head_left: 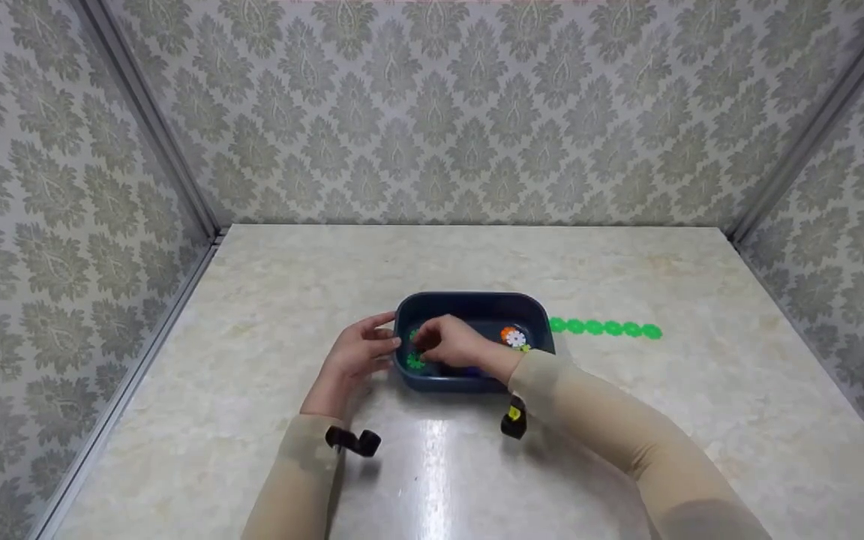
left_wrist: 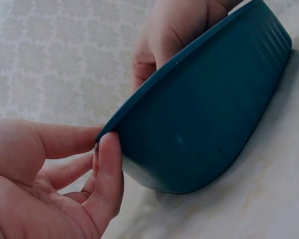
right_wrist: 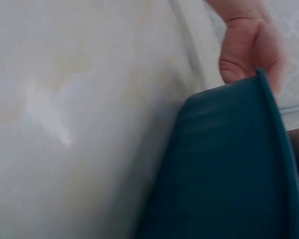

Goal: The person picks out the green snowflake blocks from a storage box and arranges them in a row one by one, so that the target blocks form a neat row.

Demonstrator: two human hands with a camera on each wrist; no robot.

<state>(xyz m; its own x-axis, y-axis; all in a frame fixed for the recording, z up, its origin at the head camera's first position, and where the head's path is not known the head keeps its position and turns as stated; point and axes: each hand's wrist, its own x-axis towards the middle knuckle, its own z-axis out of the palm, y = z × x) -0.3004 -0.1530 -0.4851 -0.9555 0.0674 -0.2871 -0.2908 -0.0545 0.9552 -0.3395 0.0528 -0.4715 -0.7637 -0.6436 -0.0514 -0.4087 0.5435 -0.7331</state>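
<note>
From my remote seat I see the right sleeve (head_left: 627, 427) as long, plain beige cloth, creased at the elbow. Left of the right sleeve, the left sleeve (head_left: 288, 480) is beige too, with a black, angular fitting (head_left: 353, 441) at its wrist. Just below the right sleeve's cuff sits a black unit (head_left: 513, 421) with a yellow mark (head_left: 514, 412).

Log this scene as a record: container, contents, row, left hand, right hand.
container: dark blue tub, on the table
contents: green pieces at left; white piece overlapping orange piece at right; others partly hidden
row: six green discs visible, right of tub
left hand: touches tub's left rim
right hand: inside tub, near green pieces; grip unclear
</note>
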